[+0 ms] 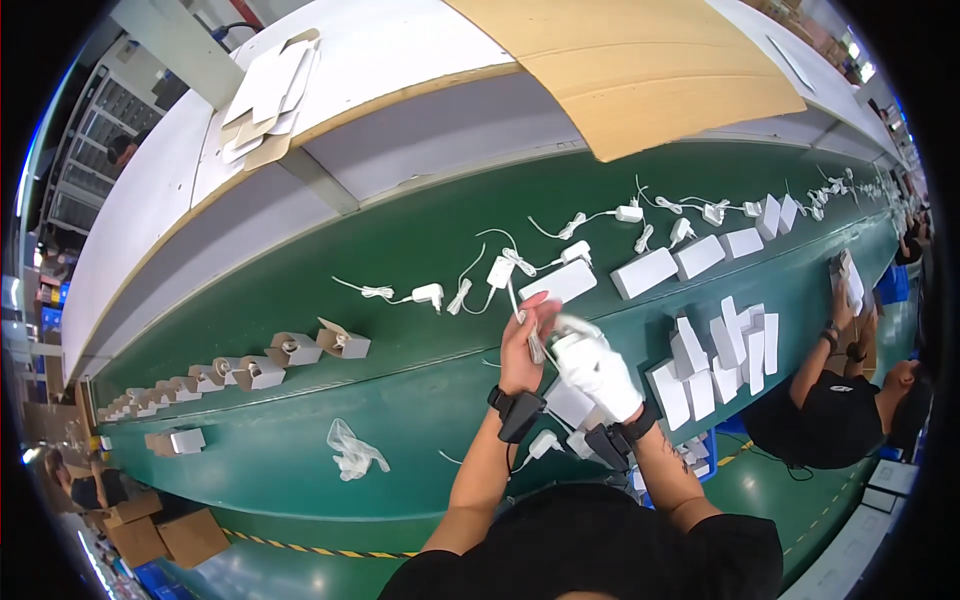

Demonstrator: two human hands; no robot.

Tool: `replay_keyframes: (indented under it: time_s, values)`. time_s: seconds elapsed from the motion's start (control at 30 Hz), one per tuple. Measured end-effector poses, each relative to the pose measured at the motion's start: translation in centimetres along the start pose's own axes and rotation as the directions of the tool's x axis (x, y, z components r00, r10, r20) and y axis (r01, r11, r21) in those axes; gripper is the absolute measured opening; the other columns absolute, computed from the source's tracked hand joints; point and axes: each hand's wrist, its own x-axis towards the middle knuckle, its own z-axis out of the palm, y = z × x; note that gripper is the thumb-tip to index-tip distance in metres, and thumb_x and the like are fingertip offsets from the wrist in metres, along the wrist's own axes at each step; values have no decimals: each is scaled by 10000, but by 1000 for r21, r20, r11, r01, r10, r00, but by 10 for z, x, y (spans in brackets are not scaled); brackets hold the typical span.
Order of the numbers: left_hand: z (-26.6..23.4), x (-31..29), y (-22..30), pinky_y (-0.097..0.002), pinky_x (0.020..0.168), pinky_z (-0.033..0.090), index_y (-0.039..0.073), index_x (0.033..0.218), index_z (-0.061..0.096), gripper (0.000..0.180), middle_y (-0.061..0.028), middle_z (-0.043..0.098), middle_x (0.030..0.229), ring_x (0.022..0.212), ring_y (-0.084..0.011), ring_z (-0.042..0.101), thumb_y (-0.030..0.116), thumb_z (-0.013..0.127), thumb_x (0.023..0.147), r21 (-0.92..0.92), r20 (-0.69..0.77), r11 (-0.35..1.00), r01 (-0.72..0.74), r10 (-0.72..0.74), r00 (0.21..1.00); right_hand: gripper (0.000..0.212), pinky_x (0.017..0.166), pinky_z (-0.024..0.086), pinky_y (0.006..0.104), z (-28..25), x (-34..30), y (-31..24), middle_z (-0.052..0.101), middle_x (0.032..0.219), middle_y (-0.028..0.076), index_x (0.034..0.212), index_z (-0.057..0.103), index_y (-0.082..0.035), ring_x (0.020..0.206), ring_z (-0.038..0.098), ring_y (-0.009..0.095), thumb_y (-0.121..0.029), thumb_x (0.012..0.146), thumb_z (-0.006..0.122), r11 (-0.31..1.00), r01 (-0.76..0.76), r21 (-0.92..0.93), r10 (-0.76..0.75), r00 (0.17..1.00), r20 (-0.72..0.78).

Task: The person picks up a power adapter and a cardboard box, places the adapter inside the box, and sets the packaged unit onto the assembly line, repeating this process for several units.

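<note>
My bare left hand is closed around a white cable, part of which shows between the fingers. Close beside it is my right hand in a white glove; its fingertips are smeared by motion, so their grip is unclear. Just beyond the hands lies a white box on the green belt, with white plug adapters and their bundled cables around it. Beneath my forearms are another white box, partly hidden, and a white adapter near the bench edge.
Several white boxes stand to the right, near a co-worker holding a box. Open cartons line the belt at left. A crumpled clear bag lies nearer. A cardboard sheet overhangs the shelf above.
</note>
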Motion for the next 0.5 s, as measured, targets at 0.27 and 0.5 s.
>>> replay_keyframes:
  time_s: [0.27,0.5]
  values:
    - [22,32,-27,-405,953,360,26,1299,441,541,-89,482,1270,1166,-236,450,359,545,886,331,5,941,-72,74,997,261,757,476,273,-62,8,14,591,1099,76,1035,563,-66,909,601,184,-225,844,642,954,-56,-296,-1,982,-187]
    - [-2,87,-13,-364,965,362,41,1242,452,609,-68,499,1207,1133,-219,467,212,720,722,780,83,618,-93,45,996,550,707,477,257,-93,-19,-51,587,1090,91,1212,470,-43,867,597,174,-307,790,706,830,-95,549,184,977,-109]
